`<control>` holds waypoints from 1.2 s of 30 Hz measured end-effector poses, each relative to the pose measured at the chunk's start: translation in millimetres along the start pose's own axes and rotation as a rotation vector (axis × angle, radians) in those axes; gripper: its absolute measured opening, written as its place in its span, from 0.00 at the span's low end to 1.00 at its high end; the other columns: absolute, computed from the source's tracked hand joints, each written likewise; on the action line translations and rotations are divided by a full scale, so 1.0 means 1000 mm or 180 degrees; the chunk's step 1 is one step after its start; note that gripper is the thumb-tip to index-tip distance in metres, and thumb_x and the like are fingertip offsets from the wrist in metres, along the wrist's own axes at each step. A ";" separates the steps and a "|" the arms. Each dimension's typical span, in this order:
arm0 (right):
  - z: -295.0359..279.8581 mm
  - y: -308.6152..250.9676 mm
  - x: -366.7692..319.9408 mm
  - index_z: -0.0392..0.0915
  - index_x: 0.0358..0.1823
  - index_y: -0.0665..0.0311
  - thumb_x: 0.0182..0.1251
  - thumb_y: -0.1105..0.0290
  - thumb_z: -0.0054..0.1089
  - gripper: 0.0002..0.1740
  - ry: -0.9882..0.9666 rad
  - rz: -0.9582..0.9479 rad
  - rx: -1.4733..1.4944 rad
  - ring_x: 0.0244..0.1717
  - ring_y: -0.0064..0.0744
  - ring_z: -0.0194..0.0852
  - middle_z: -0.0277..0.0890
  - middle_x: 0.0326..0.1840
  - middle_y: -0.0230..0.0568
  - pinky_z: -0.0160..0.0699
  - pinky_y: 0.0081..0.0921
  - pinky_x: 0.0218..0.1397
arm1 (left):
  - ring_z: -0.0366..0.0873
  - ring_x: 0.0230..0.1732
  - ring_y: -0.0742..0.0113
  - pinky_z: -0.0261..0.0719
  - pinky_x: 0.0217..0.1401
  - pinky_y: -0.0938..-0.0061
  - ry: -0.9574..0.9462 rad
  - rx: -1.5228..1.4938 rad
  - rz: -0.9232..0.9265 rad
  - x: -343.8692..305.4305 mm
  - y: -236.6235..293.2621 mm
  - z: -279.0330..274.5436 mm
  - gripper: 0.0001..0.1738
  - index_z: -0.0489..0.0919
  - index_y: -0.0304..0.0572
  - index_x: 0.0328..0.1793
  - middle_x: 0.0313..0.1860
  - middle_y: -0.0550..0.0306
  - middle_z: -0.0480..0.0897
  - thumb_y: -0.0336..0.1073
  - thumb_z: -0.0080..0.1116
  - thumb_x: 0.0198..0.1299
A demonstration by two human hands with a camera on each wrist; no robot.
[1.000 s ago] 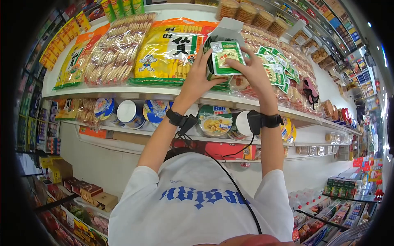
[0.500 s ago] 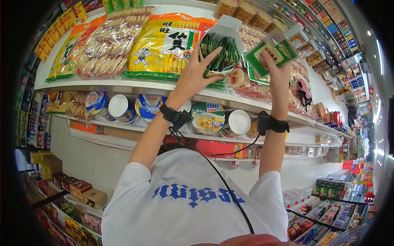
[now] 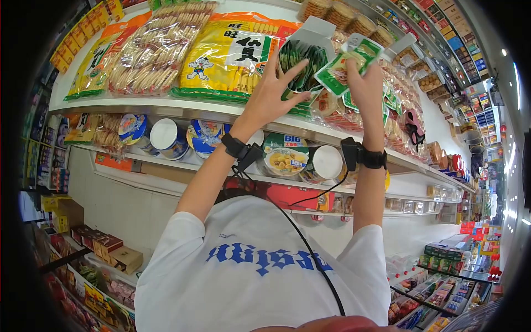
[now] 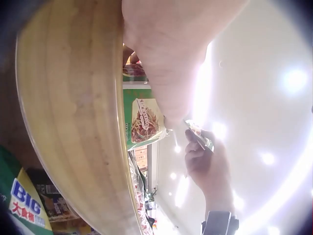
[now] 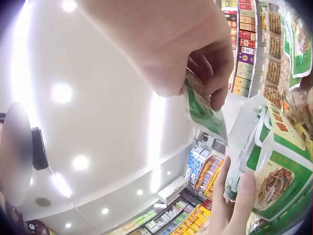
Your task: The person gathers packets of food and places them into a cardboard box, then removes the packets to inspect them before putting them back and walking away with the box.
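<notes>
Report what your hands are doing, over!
Left hand grips open box. Right hand pinches green packet, outside it. More packets inside. Left fingers partly cover them.

Head view: from above and behind both hands, facing forward and down; farthest off, spanning left hand (image 3: 270, 99), right hand (image 3: 365, 91), shelf (image 3: 166, 107) below them. Left wrist view: close behind left hand, facing up past it, rolled sideways. Right wrist view: close behind right hand, facing ceiling (image 5: 112, 127) and left hand. All share box (image 5: 281, 178) at left hand, packet (image 5: 208, 117) in right.
</notes>
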State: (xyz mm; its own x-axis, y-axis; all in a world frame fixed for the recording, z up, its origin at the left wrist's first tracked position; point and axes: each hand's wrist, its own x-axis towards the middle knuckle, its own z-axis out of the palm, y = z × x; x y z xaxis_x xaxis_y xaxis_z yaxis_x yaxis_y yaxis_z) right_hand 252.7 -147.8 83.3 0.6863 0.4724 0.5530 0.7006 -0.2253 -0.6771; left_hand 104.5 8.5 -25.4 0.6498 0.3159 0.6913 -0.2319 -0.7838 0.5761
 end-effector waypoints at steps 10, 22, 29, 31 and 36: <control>0.026 0.009 0.032 0.82 0.47 0.76 0.65 0.62 0.64 0.21 -0.1086 -0.0347 -0.1251 0.46 0.66 0.87 0.85 0.41 0.68 0.84 0.50 0.53 | 0.62 0.83 0.27 0.72 0.78 0.52 0.0096 0.0107 0.0223 -0.002 -0.007 0.003 0.25 0.87 0.52 0.61 0.86 0.23 0.51 0.51 0.77 0.61; 0.041 -0.017 0.060 0.83 0.45 0.77 0.61 0.59 0.65 0.24 -0.1987 0.0034 -0.2178 0.48 0.66 0.87 0.85 0.42 0.68 0.85 0.51 0.53 | 0.65 0.80 0.26 0.75 0.75 0.52 0.0148 0.0088 0.0205 -0.002 -0.007 0.003 0.25 0.87 0.49 0.59 0.86 0.21 0.51 0.52 0.77 0.61; 0.023 -0.004 0.061 0.83 0.44 0.78 0.61 0.62 0.66 0.22 -0.1883 -0.0336 -0.2005 0.39 0.54 0.90 0.86 0.37 0.63 0.86 0.45 0.44 | 0.60 0.83 0.25 0.71 0.78 0.50 0.0186 0.0297 0.0564 -0.001 -0.014 0.008 0.22 0.89 0.48 0.55 0.86 0.18 0.50 0.52 0.76 0.62; 0.032 -0.003 0.061 0.83 0.43 0.78 0.60 0.62 0.66 0.21 -0.2162 -0.0113 -0.2001 0.37 0.53 0.90 0.86 0.36 0.63 0.87 0.44 0.42 | 0.61 0.83 0.25 0.71 0.78 0.51 0.0198 0.0285 0.0448 -0.003 -0.013 0.008 0.22 0.89 0.47 0.54 0.85 0.17 0.50 0.52 0.76 0.62; 0.055 -0.017 0.060 0.85 0.42 0.77 0.59 0.63 0.65 0.20 -0.2308 -0.0068 -0.2420 0.38 0.55 0.92 0.86 0.35 0.65 0.89 0.44 0.42 | 0.67 0.78 0.23 0.79 0.70 0.51 0.0139 0.0341 0.0312 -0.004 -0.013 0.009 0.24 0.88 0.45 0.54 0.85 0.16 0.51 0.55 0.75 0.62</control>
State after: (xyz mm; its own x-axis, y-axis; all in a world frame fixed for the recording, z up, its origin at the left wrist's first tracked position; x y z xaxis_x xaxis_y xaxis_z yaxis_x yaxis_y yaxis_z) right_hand 270.9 -68.7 101.0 0.5670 0.8231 -0.0319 0.8216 -0.5679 -0.0485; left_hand 111.1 13.0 -39.9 0.5951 0.2563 0.7617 -0.2126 -0.8638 0.4567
